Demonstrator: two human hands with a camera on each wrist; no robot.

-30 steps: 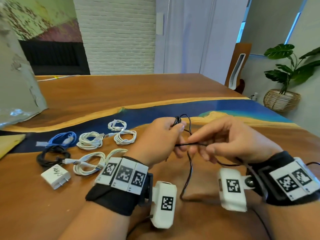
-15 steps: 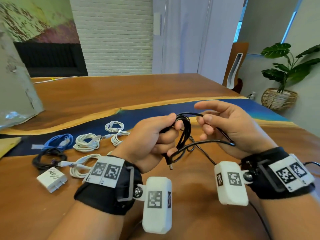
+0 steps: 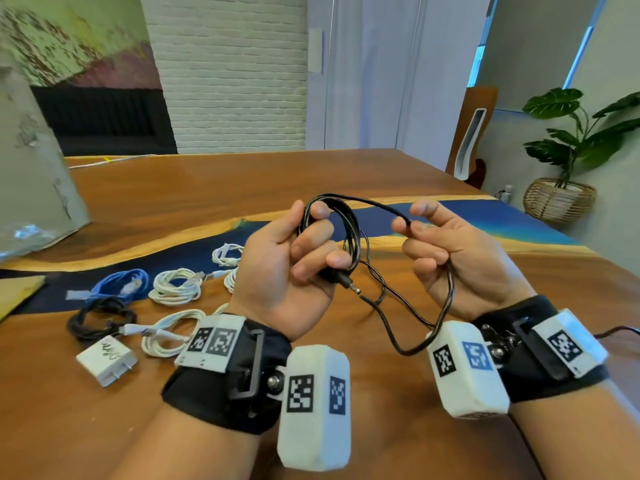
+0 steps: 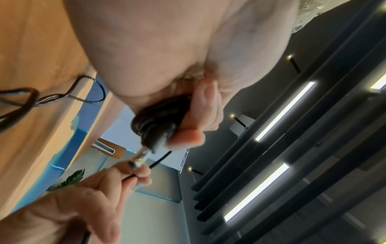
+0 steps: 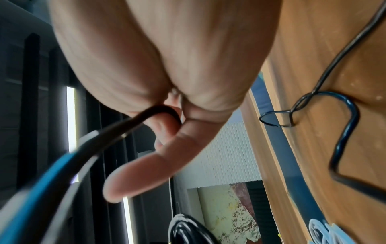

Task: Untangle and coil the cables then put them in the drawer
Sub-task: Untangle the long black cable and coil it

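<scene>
A thin black cable [image 3: 349, 233] is partly wound into loops above the wooden table [image 3: 207, 188]. My left hand [image 3: 294, 258] grips the bunched loops [image 4: 158, 118], and the cable's metal plug [image 3: 349, 285] sticks out below its fingers. My right hand [image 3: 446, 251] pinches the free strand [image 5: 158, 112] a short way to the right. From there the strand hangs down in a slack curve [image 3: 408, 344] past the right wrist. No drawer is in view.
On the table to the left lie several coiled white cables [image 3: 176, 285], a blue cable [image 3: 121, 285], a black coil [image 3: 100, 320] and a white charger [image 3: 105, 358]. A grey bag [image 3: 31, 174] stands at the far left. A potted plant [image 3: 568, 161] sits beyond the table's right edge.
Both hands have risen and turned palm-up. The right hand has drawn the strand away to the right, widening the loop, while the left hand keeps the wound bundle.
</scene>
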